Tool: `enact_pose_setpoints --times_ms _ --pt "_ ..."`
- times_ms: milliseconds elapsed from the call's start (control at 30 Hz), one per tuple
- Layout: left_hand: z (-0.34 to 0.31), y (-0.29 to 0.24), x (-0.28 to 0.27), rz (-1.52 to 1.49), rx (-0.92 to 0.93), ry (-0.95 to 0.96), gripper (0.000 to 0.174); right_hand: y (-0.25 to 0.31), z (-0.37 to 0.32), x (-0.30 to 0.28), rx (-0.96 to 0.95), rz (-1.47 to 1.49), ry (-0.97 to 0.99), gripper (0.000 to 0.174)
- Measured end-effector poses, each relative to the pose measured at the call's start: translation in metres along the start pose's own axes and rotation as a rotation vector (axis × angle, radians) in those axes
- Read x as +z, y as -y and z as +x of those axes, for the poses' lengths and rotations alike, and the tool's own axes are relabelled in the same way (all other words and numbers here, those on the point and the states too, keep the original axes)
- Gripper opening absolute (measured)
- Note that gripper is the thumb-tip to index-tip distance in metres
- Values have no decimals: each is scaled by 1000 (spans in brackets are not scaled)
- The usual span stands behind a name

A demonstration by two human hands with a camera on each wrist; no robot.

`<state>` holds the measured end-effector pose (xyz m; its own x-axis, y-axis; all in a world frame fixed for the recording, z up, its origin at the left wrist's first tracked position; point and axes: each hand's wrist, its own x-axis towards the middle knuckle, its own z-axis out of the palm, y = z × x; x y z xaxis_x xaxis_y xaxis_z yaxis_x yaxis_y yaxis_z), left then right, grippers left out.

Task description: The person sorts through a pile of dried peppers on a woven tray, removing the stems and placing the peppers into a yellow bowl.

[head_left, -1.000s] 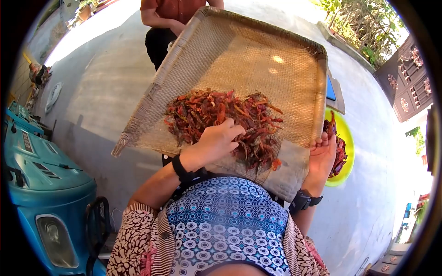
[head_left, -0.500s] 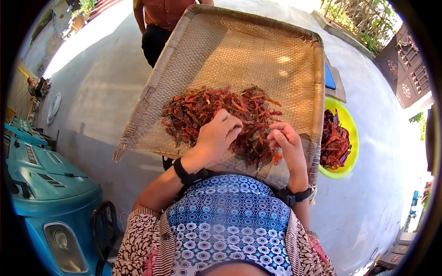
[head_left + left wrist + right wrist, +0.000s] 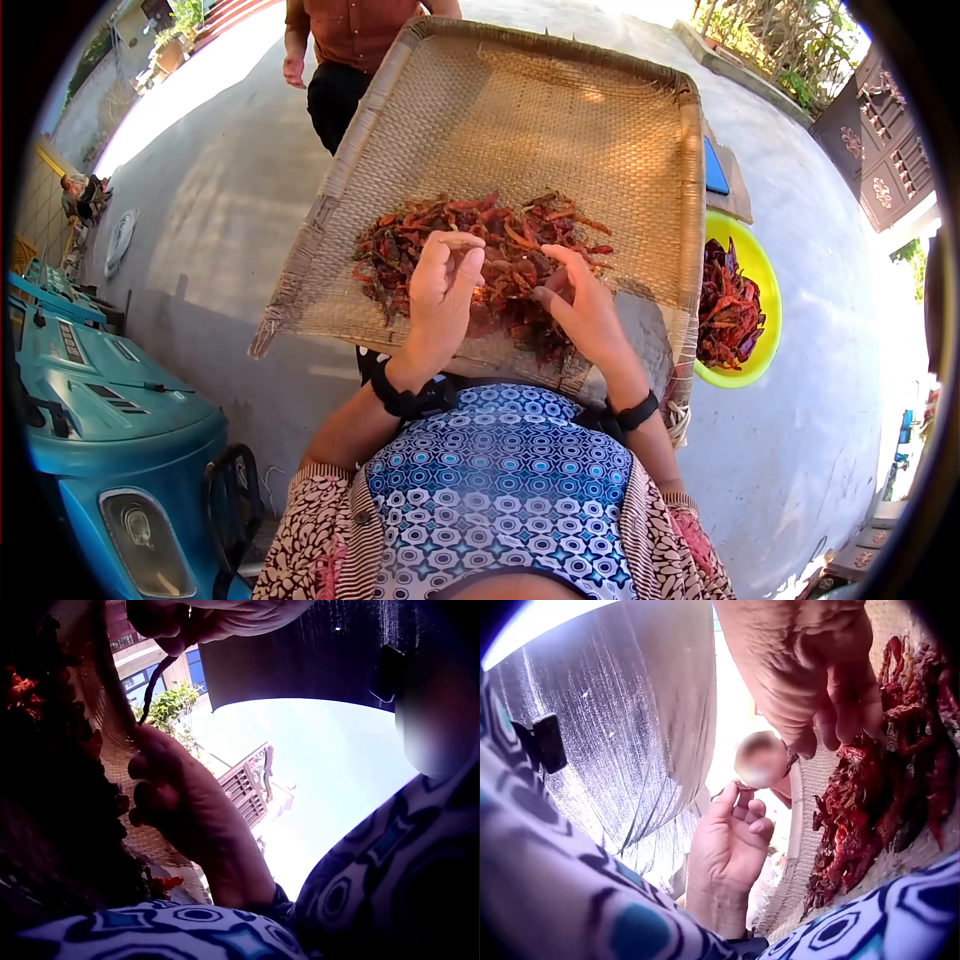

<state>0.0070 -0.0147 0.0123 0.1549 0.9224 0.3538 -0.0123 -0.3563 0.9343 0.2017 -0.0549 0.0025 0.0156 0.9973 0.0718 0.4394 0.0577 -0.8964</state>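
Dried chillies (image 3: 512, 270) lie in one tray (image 3: 540, 130) and one bowl (image 3: 754, 248).

Surroundings, head view

Teal vehicle (image 3: 115, 395) with headlight (image 3: 148, 540) sits at 8 o'clock. Potted plant (image 3: 186, 18): 10. Person in rust-red shirt (image 3: 358, 38): 11. Shrubs (image 3: 775, 50) grow between 1 and 2; brown ornamented gate (image 3: 878, 135) stands at 2.

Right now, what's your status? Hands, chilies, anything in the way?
Left hand pinching a dried chili; right hand close by, grip unclear. Chili pile on woven tray. Nothing visibly blocking the hands.
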Motion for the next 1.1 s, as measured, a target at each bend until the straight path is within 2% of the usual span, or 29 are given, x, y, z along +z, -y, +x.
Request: enact_pose_setpoints --times_ms 33,133,167,233,300,333,433,533,567,633,733,767,800,867,900,1000,1033,1100 --pt "1 3 -1 76 145 -28 9 3 2 0 15 -57 11 50" --pt "3 1 -6 251 298 -90 8 -1 11 5 -40 -51 14 51" --pt "3 3 -5 184 300 -59 10 1 11 6 -27 -26 24 46" --pt "0 -2 -3 82 133 -16 11 14 8 6 2 23 44 38" --pt "-4 -11 -4 -23 -84 57 14 3 9 10 -85 69 41 26" --pt "-4 -10 -4 -42 -94 63 14 -1 9 11 -128 91 40 21" --pt "-3 -3 -2 -86 -124 59 15 -4 3 4 -36 121 168 14" --pt "2 1 1 -61 -229 87 15 7 -8 -9 174 281 215 17" --pt "2 3 3 -52 -253 97 15 1 -10 -15 183 306 151 17" --pt "2 18 3 133 -111 170 16 -19 -14 -32 203 357 24 18" --pt "3 17 8 324 90 277 17 -39 -26 -74 231 458 -280 18" --pt "1 18 8 383 82 357 19 -46 -29 -85 221 528 -415 19" --pt "0 16 10 440 76 437 21 -56 -34 -97 149 631 -498 22" --pt "-5 19 15 481 175 571 26 -66 -38 -115 19 1052 -653 24" --pt "-7 21 18 500 227 638 28 -65 -35 -119 -7 1165 -701 27" --pt "-8 22 28 575 322 770 34 -57 -19 -109 84 776 -610 27" --pt "-7 22 30 585 353 798 36 -41 -11 -99 181 525 -495 32" --pt "-8 34 31 674 393 744 39 -60 17 -90 262 88 -234 32"
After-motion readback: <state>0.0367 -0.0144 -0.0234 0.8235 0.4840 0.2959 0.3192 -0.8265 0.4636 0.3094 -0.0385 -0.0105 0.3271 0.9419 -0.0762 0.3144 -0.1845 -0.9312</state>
